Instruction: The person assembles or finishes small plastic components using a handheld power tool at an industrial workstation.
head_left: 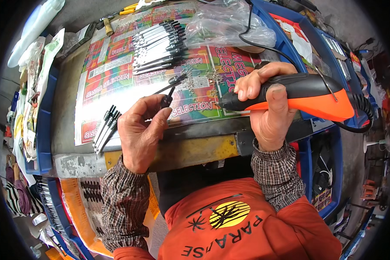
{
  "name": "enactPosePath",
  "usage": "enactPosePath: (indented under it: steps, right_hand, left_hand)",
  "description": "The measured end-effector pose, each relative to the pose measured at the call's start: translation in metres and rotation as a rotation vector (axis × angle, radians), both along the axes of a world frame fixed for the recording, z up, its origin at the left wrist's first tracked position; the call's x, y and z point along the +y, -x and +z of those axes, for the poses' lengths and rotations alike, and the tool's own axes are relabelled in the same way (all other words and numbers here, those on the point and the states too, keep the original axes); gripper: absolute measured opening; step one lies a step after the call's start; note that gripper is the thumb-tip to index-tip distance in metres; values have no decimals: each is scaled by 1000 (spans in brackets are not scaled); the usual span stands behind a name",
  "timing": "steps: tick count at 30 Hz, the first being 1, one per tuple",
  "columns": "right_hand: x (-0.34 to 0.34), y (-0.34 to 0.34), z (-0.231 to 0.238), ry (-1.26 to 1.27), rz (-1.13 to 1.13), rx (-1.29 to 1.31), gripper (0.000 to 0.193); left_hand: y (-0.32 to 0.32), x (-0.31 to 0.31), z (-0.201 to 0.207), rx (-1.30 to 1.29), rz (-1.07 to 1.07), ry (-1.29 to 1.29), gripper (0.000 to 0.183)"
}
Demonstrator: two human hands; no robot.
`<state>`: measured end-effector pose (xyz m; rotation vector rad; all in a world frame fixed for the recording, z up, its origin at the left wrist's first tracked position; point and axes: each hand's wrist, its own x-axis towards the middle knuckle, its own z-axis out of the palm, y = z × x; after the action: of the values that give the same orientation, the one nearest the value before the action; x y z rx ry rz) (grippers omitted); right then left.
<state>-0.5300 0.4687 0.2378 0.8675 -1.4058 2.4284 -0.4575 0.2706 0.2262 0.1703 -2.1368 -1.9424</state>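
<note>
My right hand (271,102) is wrapped round an orange and black electric screwdriver (307,97), its tip pointing left over a colourful printed sheet (104,78). Between thumb and fingertips, my left hand (141,130) pinches a small black part (166,101), partly hidden by the fingers. Just beyond it a slim dark piece with a black end (175,80) lies at a slant. Small metal screws (212,80) are scattered between the two hands. A row of slim black-and-white pen-like pieces (158,45) lies farther back, and several similar pieces (104,130) lie left of my left hand.
A clear plastic bag (229,24) covers the far part of the table. The screwdriver's black cable (364,123) coils at the right. Blue bins (286,41) stand along the right side, and another blue bin (45,125) is at the left. A metal-and-yellow table edge (195,151) runs nearest me.
</note>
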Motion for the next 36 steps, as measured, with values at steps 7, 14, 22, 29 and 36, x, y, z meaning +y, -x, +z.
enactPosePath:
  steps: [7,14,22,29,36]
  right_hand:
    - [-1,0,-1,-97,-81,-11,32]
    - [3,-4,-1,-57,-33,10,34]
    - [3,-20,9,85,130,-14,30]
    - [0,-29,15,127,220,20,40]
    - [1,-32,16,32,261,45,57]
  left_hand:
    - [-12,15,-10,65,-24,316,17]
    - [-23,29,-10,228,-44,608,18]
    - [-29,43,-33,487,18,908,25]
    - [-31,46,-39,579,90,981,23]
    - [-33,46,-42,586,118,957,24]
